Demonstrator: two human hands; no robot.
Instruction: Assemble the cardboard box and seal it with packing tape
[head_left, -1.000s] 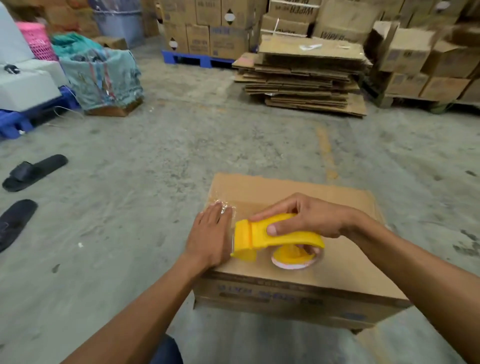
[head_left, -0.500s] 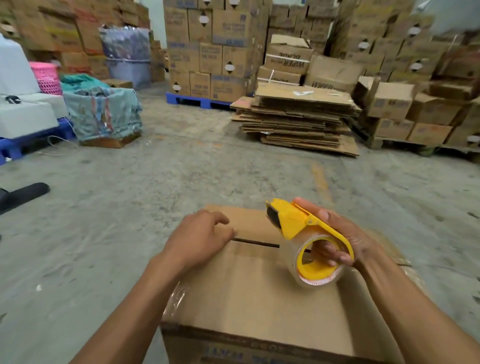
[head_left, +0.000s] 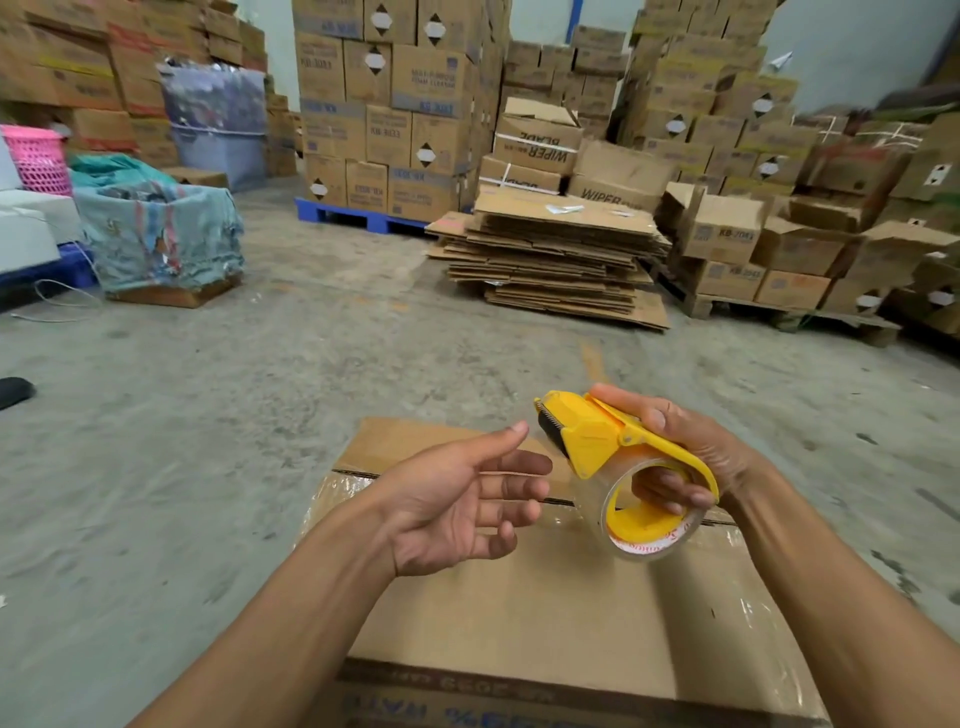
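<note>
Warehouse concrete floor (head_left: 218, 447) all round, stacked cartons and a pile of flattened cardboard (head_left: 556, 260) well beyond. Cardboard box (head_left: 519, 623) on the floor directly below both hands, flaps closed, centre seam (head_left: 358, 473) running left to right beneath the fingers, glossy tape showing at its left end and along the right edge. Right hand (head_left: 691, 457) closed around the yellow tape dispenser (head_left: 618, 467), fingers (head_left: 670, 491) hooked through the roll's core, thumb on top of the handle, toothed cutter pointing left toward the other hand. Left hand (head_left: 457, 504) open, palm turned right, fingers spread and empty, fingertips just beside the cutter, apart from it. Dispenser raised clear of the box. Probable next step: pinching the loose tape end, though that end too clear to make out. Left hand nearer the cutter; seam just below.
</note>
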